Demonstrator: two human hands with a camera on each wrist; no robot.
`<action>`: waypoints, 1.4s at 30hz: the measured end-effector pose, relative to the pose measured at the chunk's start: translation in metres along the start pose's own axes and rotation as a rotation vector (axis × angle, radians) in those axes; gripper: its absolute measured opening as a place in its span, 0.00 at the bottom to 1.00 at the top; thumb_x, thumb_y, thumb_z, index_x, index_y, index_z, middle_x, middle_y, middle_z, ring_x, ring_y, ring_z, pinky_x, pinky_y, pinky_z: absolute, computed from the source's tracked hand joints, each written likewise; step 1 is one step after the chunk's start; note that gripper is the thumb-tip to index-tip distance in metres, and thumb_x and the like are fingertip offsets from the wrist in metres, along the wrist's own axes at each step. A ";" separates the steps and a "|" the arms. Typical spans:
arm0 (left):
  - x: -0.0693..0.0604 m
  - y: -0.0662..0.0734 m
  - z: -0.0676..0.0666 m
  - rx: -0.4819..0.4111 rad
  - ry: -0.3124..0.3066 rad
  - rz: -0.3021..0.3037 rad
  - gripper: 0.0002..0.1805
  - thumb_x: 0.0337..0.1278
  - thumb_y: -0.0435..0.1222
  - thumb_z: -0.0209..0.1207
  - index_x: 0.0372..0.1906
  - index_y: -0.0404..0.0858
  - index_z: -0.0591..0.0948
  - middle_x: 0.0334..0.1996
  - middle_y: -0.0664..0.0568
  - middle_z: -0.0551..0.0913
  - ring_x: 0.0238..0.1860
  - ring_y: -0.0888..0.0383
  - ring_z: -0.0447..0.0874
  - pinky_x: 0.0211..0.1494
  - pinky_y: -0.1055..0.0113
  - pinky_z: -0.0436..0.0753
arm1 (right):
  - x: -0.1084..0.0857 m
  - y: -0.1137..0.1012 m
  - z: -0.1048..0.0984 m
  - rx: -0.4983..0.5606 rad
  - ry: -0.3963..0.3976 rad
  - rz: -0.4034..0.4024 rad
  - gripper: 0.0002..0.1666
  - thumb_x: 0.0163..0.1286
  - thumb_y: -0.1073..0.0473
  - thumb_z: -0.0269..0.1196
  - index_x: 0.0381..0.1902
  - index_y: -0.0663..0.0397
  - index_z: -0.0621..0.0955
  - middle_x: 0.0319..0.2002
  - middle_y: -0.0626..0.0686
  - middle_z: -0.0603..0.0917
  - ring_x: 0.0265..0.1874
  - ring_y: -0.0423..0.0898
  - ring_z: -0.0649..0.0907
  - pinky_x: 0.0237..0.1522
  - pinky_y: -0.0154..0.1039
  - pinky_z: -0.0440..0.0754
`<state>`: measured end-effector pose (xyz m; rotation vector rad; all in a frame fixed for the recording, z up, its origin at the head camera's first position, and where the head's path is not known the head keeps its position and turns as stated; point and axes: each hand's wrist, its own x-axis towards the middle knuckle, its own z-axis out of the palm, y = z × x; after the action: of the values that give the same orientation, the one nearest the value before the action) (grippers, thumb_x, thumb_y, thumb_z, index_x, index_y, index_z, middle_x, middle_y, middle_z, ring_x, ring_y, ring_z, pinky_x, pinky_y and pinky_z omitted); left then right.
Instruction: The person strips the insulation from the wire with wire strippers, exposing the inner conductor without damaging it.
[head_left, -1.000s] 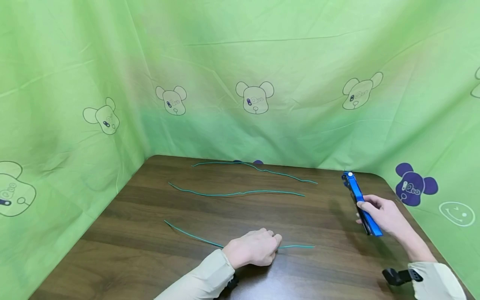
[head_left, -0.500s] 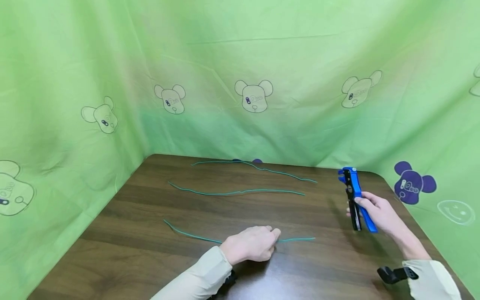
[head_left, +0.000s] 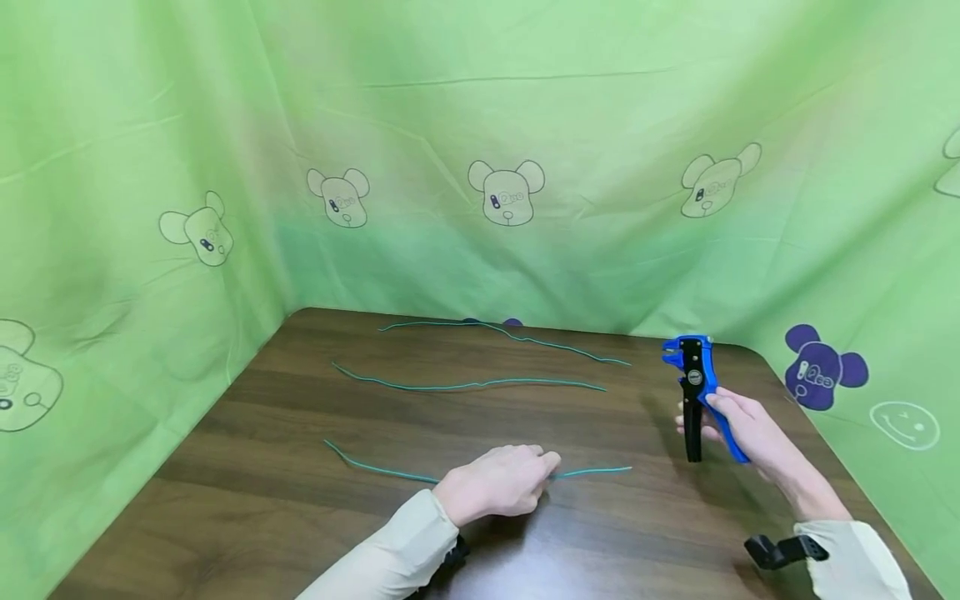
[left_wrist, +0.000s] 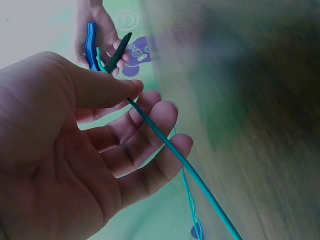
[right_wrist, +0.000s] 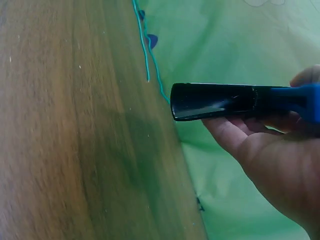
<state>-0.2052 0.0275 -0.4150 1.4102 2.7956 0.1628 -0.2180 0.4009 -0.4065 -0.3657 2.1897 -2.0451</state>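
Observation:
A thin green wire (head_left: 378, 470) runs through my left hand (head_left: 498, 481), pinched between thumb and forefinger near its right part. Its free right end sticks out beyond the fingertips, as the left wrist view (left_wrist: 185, 161) also shows the wire crossing the loosely bent other fingers. In my right hand (head_left: 752, 423) I grip a wire stripper (head_left: 693, 379) with a blue body and one black handle. Its blue head points up and its mouth faces left; the handles stand spread. The wire's right end lies apart from the tool, to its left.
Two more green wires lie behind on the brown wooden table (head_left: 247, 517), a middle one (head_left: 465, 387) and a far one (head_left: 525, 339). A green printed curtain (head_left: 420, 250) encloses the back and sides. Black wrist mounts (head_left: 786, 551) hang under the sleeves.
My right hand has turned the wire stripper so its flat side and spread handles show, and shifted it slightly left. The wire's right end has risen a little with my left hand.

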 end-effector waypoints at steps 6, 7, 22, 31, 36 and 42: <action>0.001 -0.001 -0.004 0.007 0.050 0.013 0.02 0.68 0.37 0.53 0.38 0.45 0.76 0.27 0.59 0.75 0.25 0.64 0.73 0.27 0.71 0.72 | 0.003 -0.001 0.010 0.218 -0.038 -0.035 0.19 0.82 0.59 0.42 0.58 0.40 0.77 0.46 0.48 0.87 0.46 0.48 0.88 0.48 0.37 0.85; 0.000 -0.001 -0.004 0.005 0.056 0.011 0.02 0.68 0.37 0.53 0.38 0.45 0.77 0.27 0.59 0.75 0.25 0.65 0.73 0.27 0.72 0.72 | 0.004 -0.002 0.012 0.223 -0.029 -0.038 0.18 0.81 0.60 0.42 0.56 0.40 0.77 0.46 0.49 0.88 0.45 0.48 0.88 0.48 0.37 0.85; -0.002 -0.005 -0.007 -0.042 0.127 0.028 0.07 0.70 0.38 0.54 0.47 0.47 0.79 0.35 0.59 0.83 0.29 0.65 0.80 0.28 0.75 0.75 | 0.010 0.002 0.040 -0.115 0.100 -0.117 0.16 0.80 0.58 0.46 0.63 0.42 0.64 0.44 0.34 0.86 0.43 0.36 0.87 0.42 0.32 0.84; -0.002 -0.008 -0.012 -0.051 0.133 0.018 0.12 0.69 0.32 0.52 0.51 0.46 0.79 0.39 0.57 0.84 0.33 0.62 0.83 0.33 0.75 0.78 | 0.011 0.001 0.045 -0.024 0.064 -0.134 0.15 0.80 0.59 0.47 0.60 0.42 0.66 0.42 0.41 0.88 0.42 0.41 0.89 0.41 0.37 0.86; -0.003 -0.008 -0.016 -0.053 0.154 0.016 0.12 0.69 0.32 0.51 0.51 0.46 0.78 0.39 0.57 0.84 0.32 0.64 0.83 0.32 0.77 0.77 | 0.010 -0.002 0.050 -0.027 0.069 -0.135 0.17 0.78 0.65 0.49 0.59 0.42 0.67 0.40 0.43 0.88 0.38 0.44 0.89 0.40 0.38 0.86; -0.003 -0.011 -0.020 -0.061 0.165 0.008 0.16 0.67 0.29 0.52 0.54 0.46 0.78 0.41 0.57 0.84 0.30 0.64 0.82 0.30 0.78 0.75 | 0.008 -0.008 0.056 -0.021 0.060 -0.138 0.17 0.76 0.68 0.51 0.57 0.44 0.69 0.39 0.47 0.88 0.36 0.46 0.90 0.41 0.40 0.87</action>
<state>-0.2128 0.0168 -0.3966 1.4578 2.8867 0.3781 -0.2112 0.3442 -0.4020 -0.4761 2.2818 -2.1313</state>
